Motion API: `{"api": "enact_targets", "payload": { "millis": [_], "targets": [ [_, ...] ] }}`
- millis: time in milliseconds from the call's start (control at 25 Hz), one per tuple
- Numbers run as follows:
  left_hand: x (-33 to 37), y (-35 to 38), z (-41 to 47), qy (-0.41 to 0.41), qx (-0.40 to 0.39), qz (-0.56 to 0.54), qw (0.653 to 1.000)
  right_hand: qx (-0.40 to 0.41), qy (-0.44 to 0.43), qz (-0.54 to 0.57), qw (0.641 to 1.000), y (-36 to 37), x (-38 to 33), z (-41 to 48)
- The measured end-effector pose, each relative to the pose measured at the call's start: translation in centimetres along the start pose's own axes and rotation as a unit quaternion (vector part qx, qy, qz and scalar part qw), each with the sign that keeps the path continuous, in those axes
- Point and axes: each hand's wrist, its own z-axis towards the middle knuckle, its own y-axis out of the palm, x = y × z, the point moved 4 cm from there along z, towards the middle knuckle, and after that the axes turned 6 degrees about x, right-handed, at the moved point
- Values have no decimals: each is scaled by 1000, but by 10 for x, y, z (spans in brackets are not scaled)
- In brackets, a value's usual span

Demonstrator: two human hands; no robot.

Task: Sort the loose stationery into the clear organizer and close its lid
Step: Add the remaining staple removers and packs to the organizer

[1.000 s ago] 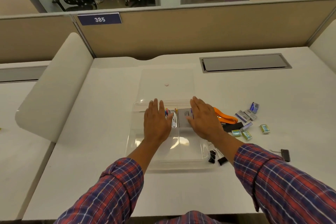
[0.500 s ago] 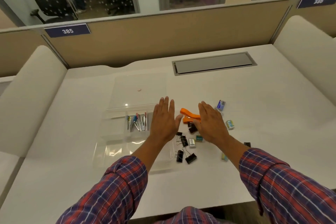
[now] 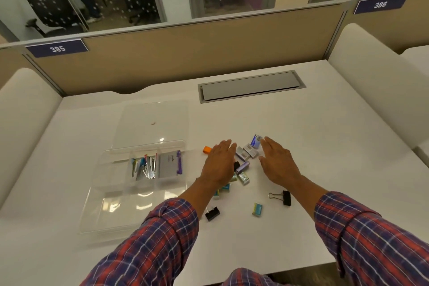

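Both our grips are open, fingers straight and holding nothing: the left grip (image 3: 219, 165) hovers over the loose stationery (image 3: 249, 152) on the worktop (image 3: 325, 169), the right grip (image 3: 278, 165) at its three o'clock. The clear organizer (image 3: 116, 213) sits at nine o'clock of the left grip, its lid (image 3: 151, 121) lying open flat at its twelve o'clock, and a binder clip (image 3: 286, 197) lies at six o'clock of the right grip.

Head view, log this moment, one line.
left hand open over loose boxes | right hand open beside them | organizer lid open | binder clips unsorted
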Motion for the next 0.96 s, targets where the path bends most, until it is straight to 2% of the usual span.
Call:
{"api": "enact_targets", "payload": {
  "millis": [240, 360, 560, 640, 800, 960],
  "targets": [
    [11, 4, 32, 29, -61, -20, 997, -50, -97, -88, 990, -8, 20, 44],
    [14, 9, 42, 42, -79, 11, 996, -87, -151, -132, 976, -7, 24, 63],
    [19, 11, 54, 71, -83, 68, 992, -117, -192, -160, 961, 1, 28, 77],
    [14, 10, 57, 49, -74, 47, 995, -106, -205, -165, 959, 4, 29, 78],
    [1, 3, 54, -49, -25, -76, 996, -63, -231, -191, 952, 7, 30, 78],
    [-6, -8, 45, -145, 75, -195, 967, -79, -197, -153, 965, 9, 35, 76]
  ]
}}
